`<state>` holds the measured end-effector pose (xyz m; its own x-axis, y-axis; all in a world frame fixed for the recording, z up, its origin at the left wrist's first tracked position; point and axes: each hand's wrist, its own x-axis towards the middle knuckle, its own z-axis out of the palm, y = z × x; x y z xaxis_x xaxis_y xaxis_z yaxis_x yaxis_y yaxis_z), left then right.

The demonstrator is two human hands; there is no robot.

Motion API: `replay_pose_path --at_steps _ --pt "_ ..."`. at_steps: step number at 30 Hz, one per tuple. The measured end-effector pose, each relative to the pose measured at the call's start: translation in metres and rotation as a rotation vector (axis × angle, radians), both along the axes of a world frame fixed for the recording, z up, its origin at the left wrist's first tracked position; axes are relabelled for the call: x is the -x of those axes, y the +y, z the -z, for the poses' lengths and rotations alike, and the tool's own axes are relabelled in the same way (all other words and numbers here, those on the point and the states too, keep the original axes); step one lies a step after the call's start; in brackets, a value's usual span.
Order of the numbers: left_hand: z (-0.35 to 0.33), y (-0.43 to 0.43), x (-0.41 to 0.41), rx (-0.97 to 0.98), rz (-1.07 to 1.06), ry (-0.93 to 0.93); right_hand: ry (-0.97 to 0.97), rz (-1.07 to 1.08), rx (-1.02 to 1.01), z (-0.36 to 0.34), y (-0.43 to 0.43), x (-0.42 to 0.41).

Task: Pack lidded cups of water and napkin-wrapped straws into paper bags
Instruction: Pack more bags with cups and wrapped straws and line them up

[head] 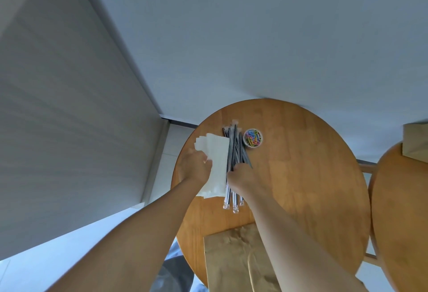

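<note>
White napkins (217,164), straws (234,143) under two hands (195,167); two bags (231,261)

A round wooden table (301,175) stands against a pale wall (254,36), a second wooden table (398,222) just beside it on the right. On the left rises a grey panel (58,129), perhaps a cabinet side, above a light tiled floor (165,150).

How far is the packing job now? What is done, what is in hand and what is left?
Nothing looks packed: the paper bag lies flat and no cup is in view. In hand: the left hand holds the napkins, the right hand grips the straws. Left: wrapping, cups, bagging.
</note>
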<state>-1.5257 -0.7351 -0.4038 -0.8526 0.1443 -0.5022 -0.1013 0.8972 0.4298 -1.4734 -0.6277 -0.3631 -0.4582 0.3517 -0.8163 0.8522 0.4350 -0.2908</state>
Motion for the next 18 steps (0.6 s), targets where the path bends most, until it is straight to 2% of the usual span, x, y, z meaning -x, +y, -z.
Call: replay_pose_path --at_steps 6,9,11,13,18 --pt "-0.028 -0.006 -0.001 -0.510 -0.501 -0.305 0.143 0.113 0.090 -0.016 -0.002 0.001" --pt "-0.050 -0.015 -0.003 -0.692 -0.655 -0.499 0.225 0.153 0.193 -0.039 -0.002 0.000" --pt "-0.060 -0.021 -0.005 -0.774 -0.678 -0.597 0.220 0.103 0.239 -0.054 -0.004 -0.002" --pt "-0.074 -0.023 -0.009 -0.801 -0.622 -0.614 0.176 0.015 0.250 -0.070 -0.008 -0.004" --pt "-0.115 -0.025 -0.024 -0.892 -0.483 -0.541 0.230 -0.079 0.166 -0.109 -0.021 -0.016"
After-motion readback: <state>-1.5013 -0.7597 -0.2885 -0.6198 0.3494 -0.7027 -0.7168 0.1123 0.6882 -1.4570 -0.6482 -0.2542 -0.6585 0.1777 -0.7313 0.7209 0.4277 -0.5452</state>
